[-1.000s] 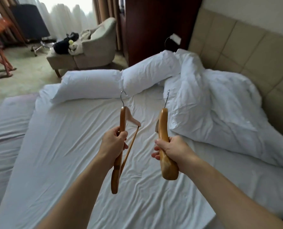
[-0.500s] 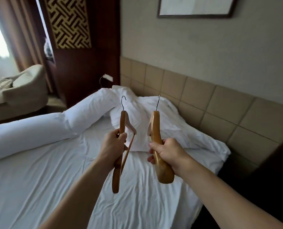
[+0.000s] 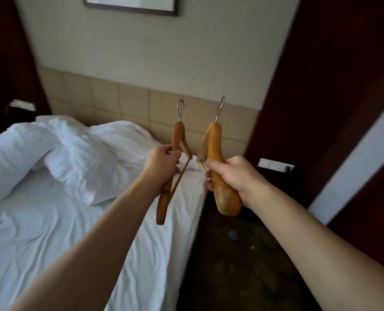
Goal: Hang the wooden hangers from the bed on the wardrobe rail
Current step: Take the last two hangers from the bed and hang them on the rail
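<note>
I hold two wooden hangers upright in front of me, metal hooks pointing up. My left hand (image 3: 163,163) is closed around the arm of a slim hanger (image 3: 177,136) with a crossbar. My right hand (image 3: 233,176) grips a broader, thicker hanger (image 3: 215,144). Both hang in the air over the right edge of the bed (image 3: 52,221), about a hand's width apart. No wardrobe rail shows in the head view.
White pillows and a crumpled duvet (image 3: 92,153) lie at the bed's head against a tan padded headboard (image 3: 130,102). Dark floor (image 3: 242,254) runs beside the bed. Dark wood panels (image 3: 321,86) rise on the right; a framed picture (image 3: 130,5) hangs above.
My view has swung right, from the bed and armchair toward the headboard wall and the dark panels. Both hands keep their hangers, still held upright in front of me.
</note>
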